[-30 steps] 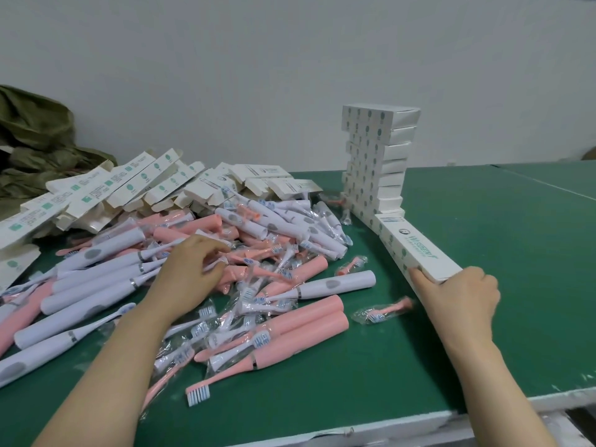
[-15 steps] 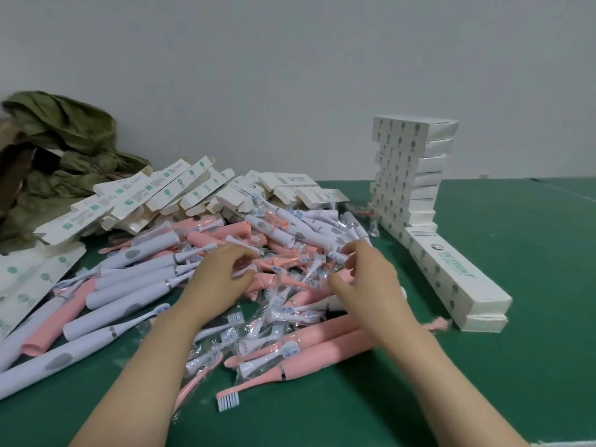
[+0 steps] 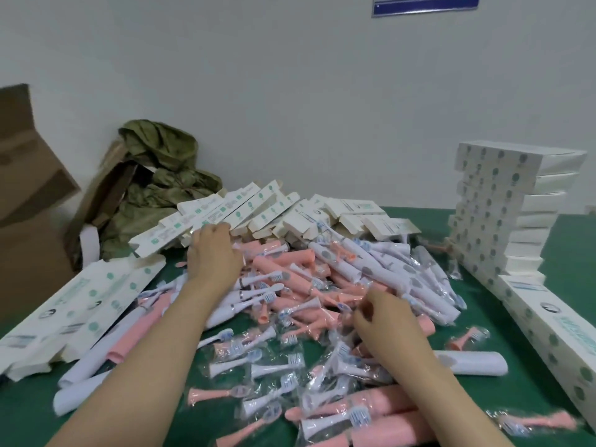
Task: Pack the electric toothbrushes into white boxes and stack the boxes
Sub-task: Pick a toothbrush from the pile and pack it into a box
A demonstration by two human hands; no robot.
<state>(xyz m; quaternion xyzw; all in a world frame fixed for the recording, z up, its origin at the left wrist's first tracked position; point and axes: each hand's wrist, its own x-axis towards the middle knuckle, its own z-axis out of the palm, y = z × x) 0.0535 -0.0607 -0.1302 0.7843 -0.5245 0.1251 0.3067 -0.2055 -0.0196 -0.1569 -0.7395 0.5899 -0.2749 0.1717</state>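
A heap of pink and white toothbrush handles point(image 3: 283, 266) and plastic-wrapped brush heads point(image 3: 258, 369) covers the green table point(image 3: 571, 240). Unfolded flat white boxes point(image 3: 258, 208) lie in a row behind the heap. My left hand point(image 3: 214, 256) reaches over the heap, its fingertips bent onto the edge of those flat boxes. My right hand point(image 3: 383, 321) is down in the wrapped brush heads with thumb and fingers curled on one. A tall stack of packed white boxes point(image 3: 503, 221) stands at the right, with a low row of packed boxes point(image 3: 548, 330) in front of it.
More flat white boxes point(image 3: 80, 304) lie at the left edge. A brown cardboard carton point(image 3: 25, 195) and a crumpled olive-green bag point(image 3: 158, 175) stand at the back left against the white wall. A lone white handle point(image 3: 467, 362) lies right of my right hand.
My left hand has gone from the middle of the heap forward to the flat boxes. My right hand stays in the brush heads. The camera has tilted up and turned left.
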